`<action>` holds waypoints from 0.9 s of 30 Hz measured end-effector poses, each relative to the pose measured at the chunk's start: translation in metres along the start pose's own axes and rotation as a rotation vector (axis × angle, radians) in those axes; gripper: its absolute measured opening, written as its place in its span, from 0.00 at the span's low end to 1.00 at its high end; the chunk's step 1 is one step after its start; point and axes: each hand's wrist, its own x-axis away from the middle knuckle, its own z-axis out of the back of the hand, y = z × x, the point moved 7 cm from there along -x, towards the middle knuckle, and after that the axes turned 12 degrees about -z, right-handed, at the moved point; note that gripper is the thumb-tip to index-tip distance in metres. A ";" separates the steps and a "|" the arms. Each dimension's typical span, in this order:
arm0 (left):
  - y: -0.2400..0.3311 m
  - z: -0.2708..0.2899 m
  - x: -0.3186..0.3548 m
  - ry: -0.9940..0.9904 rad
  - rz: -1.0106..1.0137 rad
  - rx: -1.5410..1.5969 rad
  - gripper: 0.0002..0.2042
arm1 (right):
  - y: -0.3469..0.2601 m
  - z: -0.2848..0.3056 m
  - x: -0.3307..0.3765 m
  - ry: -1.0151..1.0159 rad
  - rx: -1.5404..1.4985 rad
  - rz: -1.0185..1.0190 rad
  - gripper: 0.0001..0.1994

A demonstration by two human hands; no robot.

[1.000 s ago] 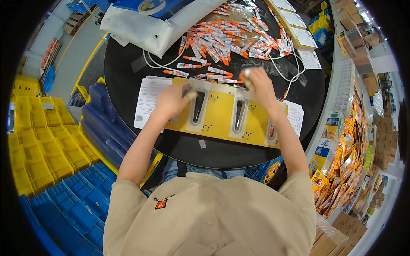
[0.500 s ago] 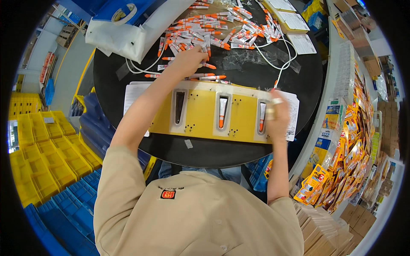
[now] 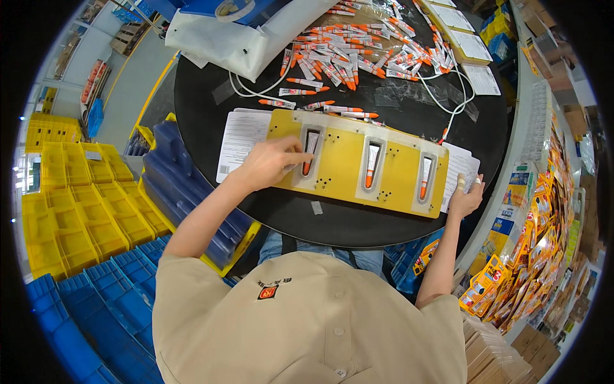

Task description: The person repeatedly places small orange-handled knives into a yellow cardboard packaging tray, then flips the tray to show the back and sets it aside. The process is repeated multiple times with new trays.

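Note:
Thumb and fingers of my left hand [image 3: 275,161] are bent over the left slot of a long yellow fixture block [image 3: 340,160]. They touch a small white tube with an orange cap [image 3: 311,142] lying in that slot. Similar tubes sit in the middle slot [image 3: 372,163] and the right slot [image 3: 426,177], caps toward me. Beyond the fixture's right end, my right hand [image 3: 467,198] is at the edge of a stack of white printed cards [image 3: 457,168], fingers apart. Bands cover some of its fingertips. More printed cards [image 3: 242,142] stick out at the fixture's left end.
Several loose orange-capped tubes [image 3: 348,54] are heaped at the far side of the round black table [image 3: 268,211]. White cables [image 3: 259,96] lie there too. Yellow crates [image 3: 96,211] and blue crates [image 3: 96,307] stand at left. Orange blister packs [image 3: 492,281] pile up at right.
My left hand has come back from the heap to the left slot, which was bare before and now holds a tube. My right hand has shifted off the right slot to the cards. The view has shifted.

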 end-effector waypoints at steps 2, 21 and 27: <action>-0.029 0.016 0.031 0.167 0.379 -0.018 0.15 | -0.004 0.026 -0.006 -0.013 -0.132 -0.178 0.23; -0.031 0.040 0.048 0.114 0.700 0.189 0.15 | -0.183 0.027 0.123 -0.407 -0.681 -0.047 0.19; -0.015 0.006 0.029 0.277 0.589 -0.053 0.32 | -0.120 0.044 0.094 -0.401 -0.079 0.078 0.23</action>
